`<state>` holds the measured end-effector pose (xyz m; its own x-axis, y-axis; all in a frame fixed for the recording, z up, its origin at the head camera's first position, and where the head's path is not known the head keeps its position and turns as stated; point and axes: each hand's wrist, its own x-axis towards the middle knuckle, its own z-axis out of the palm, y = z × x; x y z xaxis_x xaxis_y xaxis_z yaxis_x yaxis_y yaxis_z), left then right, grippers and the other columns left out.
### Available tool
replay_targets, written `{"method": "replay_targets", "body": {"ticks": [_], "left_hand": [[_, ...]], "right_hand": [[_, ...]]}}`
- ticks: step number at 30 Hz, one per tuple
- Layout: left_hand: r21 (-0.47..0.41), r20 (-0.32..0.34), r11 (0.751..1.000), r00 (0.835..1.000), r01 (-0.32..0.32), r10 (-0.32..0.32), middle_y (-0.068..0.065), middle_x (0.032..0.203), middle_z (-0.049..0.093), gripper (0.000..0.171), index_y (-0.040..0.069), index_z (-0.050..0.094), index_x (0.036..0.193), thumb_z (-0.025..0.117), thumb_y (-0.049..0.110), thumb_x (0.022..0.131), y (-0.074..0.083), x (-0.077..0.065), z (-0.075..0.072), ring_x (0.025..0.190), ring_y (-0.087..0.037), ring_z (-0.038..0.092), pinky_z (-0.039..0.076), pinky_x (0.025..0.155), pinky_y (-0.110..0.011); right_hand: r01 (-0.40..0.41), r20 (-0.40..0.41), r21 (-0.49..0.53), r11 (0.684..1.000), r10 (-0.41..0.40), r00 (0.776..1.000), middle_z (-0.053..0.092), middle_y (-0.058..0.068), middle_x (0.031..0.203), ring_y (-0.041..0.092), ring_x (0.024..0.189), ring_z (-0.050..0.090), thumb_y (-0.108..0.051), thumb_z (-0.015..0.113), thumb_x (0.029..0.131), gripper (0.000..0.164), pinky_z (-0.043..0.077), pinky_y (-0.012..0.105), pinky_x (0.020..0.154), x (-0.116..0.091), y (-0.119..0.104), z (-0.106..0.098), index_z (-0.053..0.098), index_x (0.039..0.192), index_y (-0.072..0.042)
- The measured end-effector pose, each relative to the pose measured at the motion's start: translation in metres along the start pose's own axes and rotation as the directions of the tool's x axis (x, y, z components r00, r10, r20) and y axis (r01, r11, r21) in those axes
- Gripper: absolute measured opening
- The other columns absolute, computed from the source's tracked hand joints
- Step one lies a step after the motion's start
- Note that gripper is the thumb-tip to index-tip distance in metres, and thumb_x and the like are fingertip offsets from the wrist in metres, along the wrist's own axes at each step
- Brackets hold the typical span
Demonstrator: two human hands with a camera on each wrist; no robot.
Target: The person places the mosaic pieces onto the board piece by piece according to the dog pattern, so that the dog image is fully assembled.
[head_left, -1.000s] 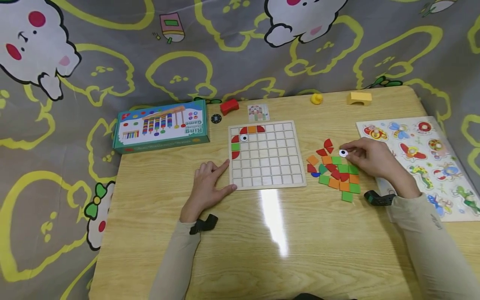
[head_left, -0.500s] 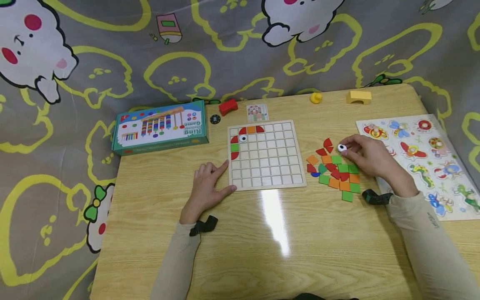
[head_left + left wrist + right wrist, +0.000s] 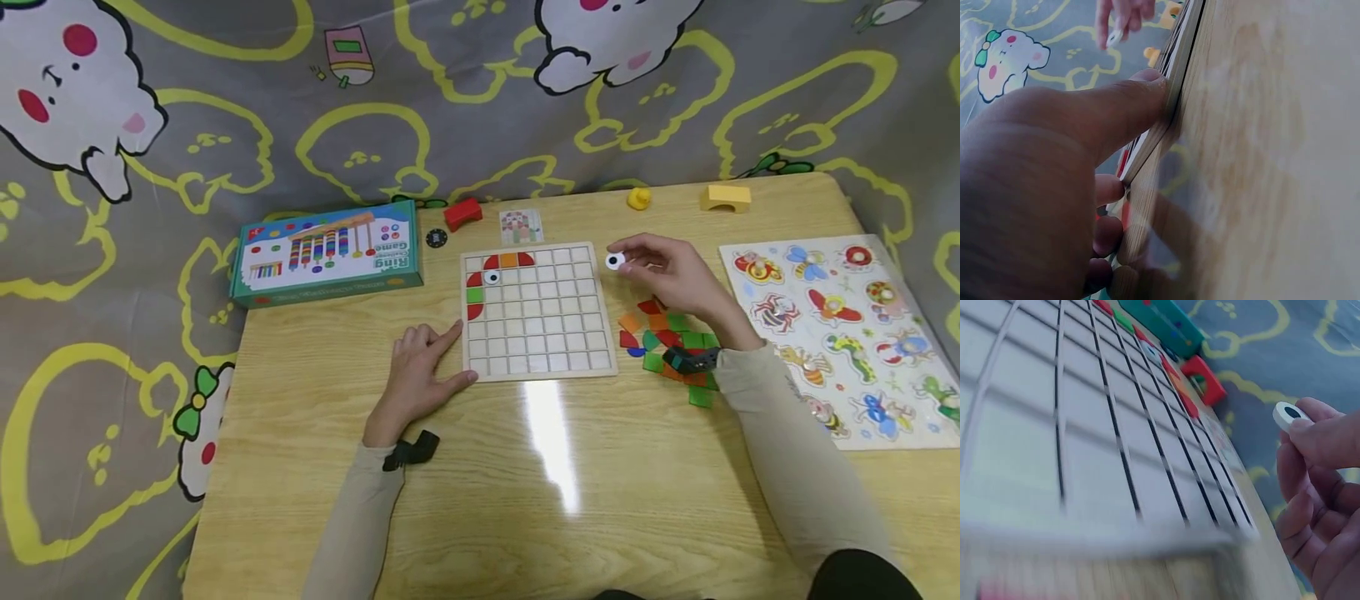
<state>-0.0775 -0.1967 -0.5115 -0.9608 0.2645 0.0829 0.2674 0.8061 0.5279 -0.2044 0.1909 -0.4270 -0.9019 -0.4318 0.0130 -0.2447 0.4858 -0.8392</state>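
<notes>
My right hand (image 3: 671, 271) pinches a round white eye tile (image 3: 613, 261) with a black pupil between thumb and fingertips, raised beside the upper right edge of the wooden grid board (image 3: 536, 327). In the right wrist view the eye tile (image 3: 1282, 416) stands tilted in the grip. My left hand (image 3: 415, 375) rests at the board's lower left, index fingertip at the left edge and thumb at the bottom corner. In the board's upper left lie red curved tiles, an orange square (image 3: 509, 260), a green square (image 3: 475, 295) and another eye tile (image 3: 491, 277).
Loose red, green, orange and blue tiles (image 3: 701, 397) lie right of the board, partly under my right forearm. Beyond them is an insect puzzle board (image 3: 832, 333). Behind stand a game box (image 3: 326, 250), a red block (image 3: 462, 214), a picture card (image 3: 521, 226), a yellow duck (image 3: 639, 198) and a yellow block (image 3: 725, 198).
My right hand has carried the eye tile from over the loose tiles leftward and away from me, toward the board's upper right edge. My left hand keeps its place at the board.
</notes>
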Motion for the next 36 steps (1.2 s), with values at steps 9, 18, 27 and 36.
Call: {"method": "replay_targets", "body": {"ticks": [9, 18, 27, 36], "left_hand": [[0.002, 0.007, 1.0, 1.0, -0.014, 0.014, 0.002, 0.096, 0.041, 0.08, 0.025, 0.043, 0.151, 0.068, 0.061, 0.084, 0.001, 0.002, 0.003, 0.088, -0.018, 0.031, 0.022, 0.078, -0.034], [0.006, -0.022, 0.999, 0.999, -0.032, 0.032, 0.002, 0.095, 0.041, 0.081, 0.024, 0.045, 0.15, 0.07, 0.06, 0.082, -0.002, 0.002, 0.003, 0.087, -0.018, 0.031, 0.022, 0.078, -0.034], [0.013, -0.018, 1.0, 1.0, -0.017, 0.017, 0.002, 0.094, 0.041, 0.081, 0.024, 0.044, 0.151, 0.07, 0.06, 0.083, -0.004, 0.001, 0.0, 0.087, -0.018, 0.031, 0.022, 0.077, -0.034], [0.005, -0.007, 1.0, 1.0, -0.021, 0.021, 0.001, 0.095, 0.041, 0.081, 0.023, 0.043, 0.151, 0.07, 0.059, 0.083, -0.002, 0.001, -0.001, 0.087, -0.019, 0.03, 0.022, 0.077, -0.035]], "right_hand": [[0.068, 0.107, 0.012, 0.998, -0.069, 0.992, 0.065, 0.008, 0.118, 0.024, 0.094, 0.061, -0.015, 0.057, 0.1, 0.03, 0.046, 0.023, 0.075, 0.057, 0.003, 0.053, 0.064, 0.13, -0.015], [0.11, 0.101, -0.12, 0.987, -0.098, 0.99, 0.069, 0.005, 0.095, 0.017, 0.082, 0.063, -0.012, 0.064, 0.095, 0.019, 0.047, 0.026, 0.073, 0.079, -0.001, 0.086, 0.071, 0.113, -0.012], [0.135, 0.068, -0.217, 0.967, -0.123, 0.99, 0.069, 0.005, 0.09, 0.018, 0.075, 0.059, -0.011, 0.066, 0.092, 0.018, 0.045, 0.035, 0.071, 0.08, -0.004, 0.09, 0.073, 0.109, -0.009], [0.135, 0.08, -0.233, 0.963, -0.119, 0.99, 0.067, 0.005, 0.09, 0.017, 0.071, 0.055, -0.01, 0.071, 0.089, 0.018, 0.043, 0.033, 0.066, 0.079, -0.004, 0.089, 0.074, 0.107, -0.008]]}}
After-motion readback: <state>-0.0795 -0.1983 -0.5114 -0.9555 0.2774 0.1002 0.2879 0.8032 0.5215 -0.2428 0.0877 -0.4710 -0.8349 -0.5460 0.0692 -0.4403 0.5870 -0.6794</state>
